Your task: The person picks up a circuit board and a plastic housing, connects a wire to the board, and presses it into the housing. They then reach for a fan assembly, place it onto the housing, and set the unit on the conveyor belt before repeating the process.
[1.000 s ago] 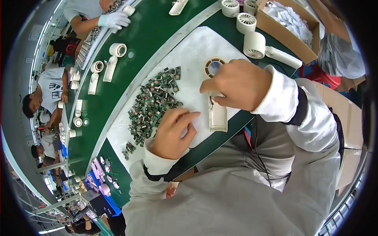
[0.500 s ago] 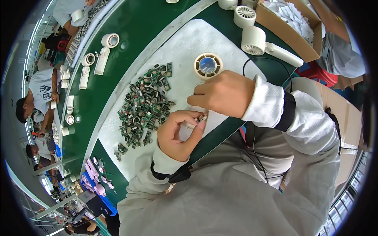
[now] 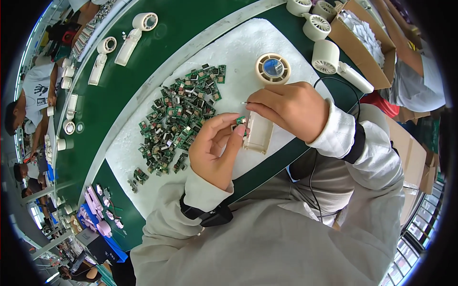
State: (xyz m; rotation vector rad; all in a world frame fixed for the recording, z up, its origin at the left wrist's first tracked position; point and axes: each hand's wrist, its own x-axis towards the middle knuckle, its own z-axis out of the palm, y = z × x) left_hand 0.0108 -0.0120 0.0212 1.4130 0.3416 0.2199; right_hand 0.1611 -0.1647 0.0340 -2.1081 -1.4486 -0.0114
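My left hand [image 3: 214, 151] pinches a small green circuit board [image 3: 241, 121] between thumb and forefinger, over the white foam sheet [image 3: 241, 43]. Close by, my right hand [image 3: 299, 110] is closed in a pinch, and a tiny pale piece [image 3: 244, 103] juts from its fingertips, too small to name. Beneath and between the hands lies a cream handheld-fan housing, with its hollow handle [image 3: 259, 136] open side up and its round head [image 3: 272, 68] beyond my right hand. A heap of green circuit boards [image 3: 179, 114] spreads over the foam to the left.
Cream fan parts [image 3: 326, 56] and a cardboard box [image 3: 355, 40] of white slips stand at the far right. More fan housings [image 3: 128, 46] lie on the green table [image 3: 191, 24] beyond the foam. Pink parts in a blue tray [image 3: 112, 244] sit at the left. Other people work nearby.
My hands have drawn apart; my right fingertips have lifted off the circuit board, with the pale piece in them. The fan handle shows more fully. The whole view has shifted somewhat.
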